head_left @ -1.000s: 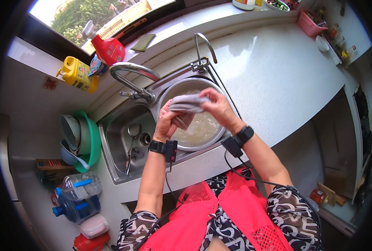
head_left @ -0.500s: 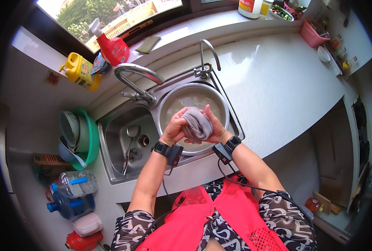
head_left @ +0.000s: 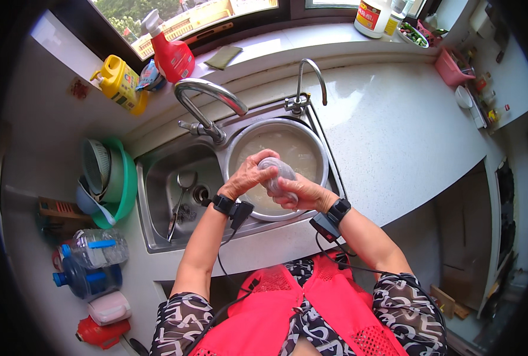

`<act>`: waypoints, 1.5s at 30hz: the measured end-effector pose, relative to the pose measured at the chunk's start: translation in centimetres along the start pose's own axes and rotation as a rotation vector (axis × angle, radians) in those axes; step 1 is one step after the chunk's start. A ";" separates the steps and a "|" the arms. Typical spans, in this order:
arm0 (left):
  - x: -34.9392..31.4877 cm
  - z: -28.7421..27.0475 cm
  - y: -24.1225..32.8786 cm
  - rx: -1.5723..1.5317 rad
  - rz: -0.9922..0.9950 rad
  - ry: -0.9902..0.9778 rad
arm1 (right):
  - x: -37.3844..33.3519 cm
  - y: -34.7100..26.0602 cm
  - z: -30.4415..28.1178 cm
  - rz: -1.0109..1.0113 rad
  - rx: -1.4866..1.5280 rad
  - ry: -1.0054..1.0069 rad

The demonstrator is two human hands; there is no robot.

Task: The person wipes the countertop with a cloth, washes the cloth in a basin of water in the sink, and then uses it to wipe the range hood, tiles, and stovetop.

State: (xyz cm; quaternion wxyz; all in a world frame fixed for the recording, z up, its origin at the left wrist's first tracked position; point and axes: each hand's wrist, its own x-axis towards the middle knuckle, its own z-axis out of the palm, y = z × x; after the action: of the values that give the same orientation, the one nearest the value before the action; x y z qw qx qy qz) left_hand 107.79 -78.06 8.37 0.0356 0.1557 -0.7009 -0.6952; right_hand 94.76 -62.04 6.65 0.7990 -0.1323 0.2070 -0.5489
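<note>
A wadded grey cloth (head_left: pixel 280 170) is squeezed between my two hands. My left hand (head_left: pixel 252 173) grips its upper left side, and my right hand (head_left: pixel 304 192) is wrapped round its lower right end. Both are held over a round metal basin (head_left: pixel 322 155) of cloudy water, which stands in the right bowl of the sink. In the left sink bowl (head_left: pixel 164 172) lie a metal ladle (head_left: pixel 182 185) and a dark scouring ball (head_left: pixel 186 213) near the drain. Part of the cloth is hidden by my fingers.
A large curved faucet (head_left: pixel 213 98) and a thin one (head_left: pixel 312 77) rise behind the basin. A yellow pump bottle (head_left: pixel 121 84) and a red spray bottle (head_left: pixel 173 54) stand on the sill. Stacked bowls (head_left: pixel 127 184) and plastic jugs (head_left: pixel 94 276) are on the left; white counter (head_left: pixel 388 130) extends right.
My hands have closed tighter round the cloth, which is now more compact and twisted. My right fingers have curled over its lower end. The whole view has shifted slightly.
</note>
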 end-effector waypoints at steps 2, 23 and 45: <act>0.4 0.6 0.1 0.043 0.051 0.017 | -0.2 -0.1 0.0 0.023 -0.183 0.070; 3.9 3.3 -5.9 -0.082 -0.574 0.393 | 3.2 3.4 -4.5 -0.325 -2.065 0.826; 1.5 5.1 1.5 -0.409 -0.001 0.088 | -1.7 0.0 2.5 0.097 -0.379 0.300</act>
State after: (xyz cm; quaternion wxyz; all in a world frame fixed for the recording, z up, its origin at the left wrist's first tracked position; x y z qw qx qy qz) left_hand 104.79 -73.51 9.42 0.0968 0.1755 -0.5429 -0.8156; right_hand 95.41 -60.53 9.14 0.7454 -0.1868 0.4289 -0.4749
